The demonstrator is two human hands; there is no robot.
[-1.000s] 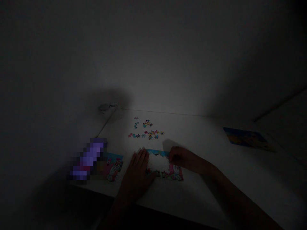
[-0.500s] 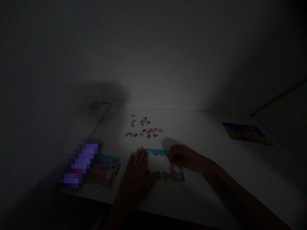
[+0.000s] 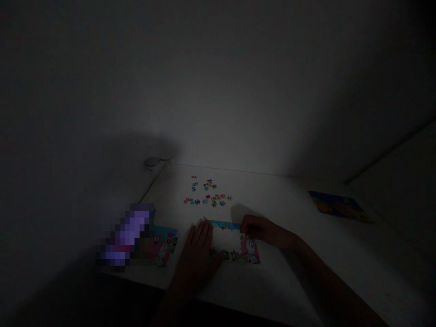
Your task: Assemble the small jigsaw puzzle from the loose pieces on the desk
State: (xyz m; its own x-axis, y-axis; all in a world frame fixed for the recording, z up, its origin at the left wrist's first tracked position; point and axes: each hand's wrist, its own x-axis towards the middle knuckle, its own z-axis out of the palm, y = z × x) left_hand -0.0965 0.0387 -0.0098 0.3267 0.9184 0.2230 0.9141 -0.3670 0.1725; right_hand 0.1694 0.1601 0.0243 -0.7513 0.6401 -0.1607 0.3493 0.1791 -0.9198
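In dim light, a partly assembled jigsaw puzzle (image 3: pixel 251 249) lies on the white table, a frame of joined pieces around a bare middle. My left hand (image 3: pixel 199 245) lies flat over its left side, fingers stretched and thumb along the lower edge. At the upper right corner, my right hand (image 3: pixel 254 227) is closed in a pinch, its fingertips touching or just over the border. Whatever sits between those fingers is hidden. Several loose puzzle pieces (image 3: pixel 214 200) are scattered beyond the puzzle.
A printed picture card (image 3: pixel 166 245) lies left of my left hand, partly under a glowing pixelated rectangle (image 3: pixel 131 231). On the far right lies a dark blue picture sheet (image 3: pixel 337 206). A round pale object (image 3: pixel 152 162) is by the table's back left corner. A wall rises behind.
The view has tilted and shifted slightly, so the table things sit lower in the picture. My left hand stays flat on the puzzle, and my right hand stays pinched at its upper right corner.
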